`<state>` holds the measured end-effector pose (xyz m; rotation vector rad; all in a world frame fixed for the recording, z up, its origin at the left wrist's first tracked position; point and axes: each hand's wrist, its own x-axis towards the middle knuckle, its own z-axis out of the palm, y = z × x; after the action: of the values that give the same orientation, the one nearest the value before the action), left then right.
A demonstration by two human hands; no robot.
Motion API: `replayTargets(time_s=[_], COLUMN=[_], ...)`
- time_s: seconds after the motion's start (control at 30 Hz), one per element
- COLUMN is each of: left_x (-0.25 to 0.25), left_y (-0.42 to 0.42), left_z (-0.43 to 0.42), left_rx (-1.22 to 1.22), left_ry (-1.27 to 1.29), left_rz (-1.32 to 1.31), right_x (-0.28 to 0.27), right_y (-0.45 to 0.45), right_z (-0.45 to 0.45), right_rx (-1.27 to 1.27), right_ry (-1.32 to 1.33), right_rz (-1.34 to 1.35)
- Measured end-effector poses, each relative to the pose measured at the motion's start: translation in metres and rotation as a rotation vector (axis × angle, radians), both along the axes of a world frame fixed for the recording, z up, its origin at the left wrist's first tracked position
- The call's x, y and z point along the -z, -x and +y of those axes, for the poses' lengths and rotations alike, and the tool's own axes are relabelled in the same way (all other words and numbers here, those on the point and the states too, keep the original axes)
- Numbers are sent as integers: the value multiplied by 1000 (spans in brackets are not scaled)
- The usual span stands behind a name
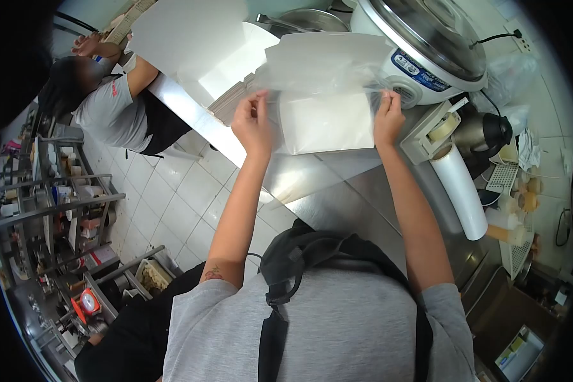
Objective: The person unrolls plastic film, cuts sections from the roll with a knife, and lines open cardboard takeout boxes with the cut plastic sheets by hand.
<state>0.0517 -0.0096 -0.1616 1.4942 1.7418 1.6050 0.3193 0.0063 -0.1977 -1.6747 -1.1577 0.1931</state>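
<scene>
A clear sheet of plastic film (318, 81) is stretched between my two hands, over an open white cardboard box (332, 46). My left hand (253, 122) pinches the film at the box's left side, thumb against fingers. On the opposite side, my right hand (388, 121) pinches the other edge. The box's flap stands up at the back, and its pale inside shows through the film. Just behind my left hand is a stack of folded cardboard (231, 102).
A large rice cooker (420, 54) stands behind my right hand. Right of it are a tape dispenser (436, 130), a white roll (459, 191) and a metal kettle (481, 137). Another person (118, 108) is at the counter's far left. Shelves (57, 210) stand lower left.
</scene>
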Motion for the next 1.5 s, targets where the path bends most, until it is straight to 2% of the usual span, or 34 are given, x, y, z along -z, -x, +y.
replayTargets(time_s=[0.07, 0.17, 0.3, 0.33, 0.37, 0.43, 0.47, 0.57, 0.6, 0.67, 0.8, 0.87, 0.97, 1.07, 1.17, 1.27, 1.4, 1.5], left_x=[-3, -4, 46, 54, 62, 51, 45, 22, 21, 31, 40, 42, 40, 37, 41, 46, 49, 56], left_y=[-3, -8, -9, -1, 8, 15, 13, 17, 15, 16, 21, 20, 18, 15, 16, 11, 17, 26], left_z=[3, -8, -31, -27, -24, -13, -7, 0, 3, 9, 25, 28, 28, 27, 27, 28, 28, 26], left_rx=[-26, -54, -143, -28, 29, 140, 78, 68, 29, -12, -9, -22, -33, -55, -88, -85, -43, -1], left_ry=[1, 47, 517, 507, 475, 402, 268, 292, 298, 159, -25, -31, -10, 27, 32, -11, -30, -3], left_rz=[-76, -67, -246, -403, -400, -396, -426, -344, -223, -28, 303, 334, 337, 344, 397, 357, 351, 424], right_x=[-5, 8, 8, 5, 2, 14, 20, 23, 17, -2, 23, 28, 17, 2, -48, -60, -30, -27], right_y=[0, 2, 4, 7, 10, 14, 14, 12, 13, 17, 9, 6, 3, -4, 8, 29, 31, 31], right_z=[1, 9, 6, 2, 0, -4, -7, -6, -8, -10, -2, 0, -3, -19, -52, -55, -42, -33], right_rx=[38, 66, -40, -88, -139, -141, -140, -100, -83, -52, -13, 5, 11, 31, -230, -763, -759, -765], right_ry=[64, -47, 68, 141, 211, 217, 222, 153, 144, 123, 75, 97, 168, -57, -106, 102, 169, 330], right_rz=[27, 19, 105, 162, 219, 153, 120, 222, 225, 231, 118, 33, 148, -33, -451, -428, -652, -605])
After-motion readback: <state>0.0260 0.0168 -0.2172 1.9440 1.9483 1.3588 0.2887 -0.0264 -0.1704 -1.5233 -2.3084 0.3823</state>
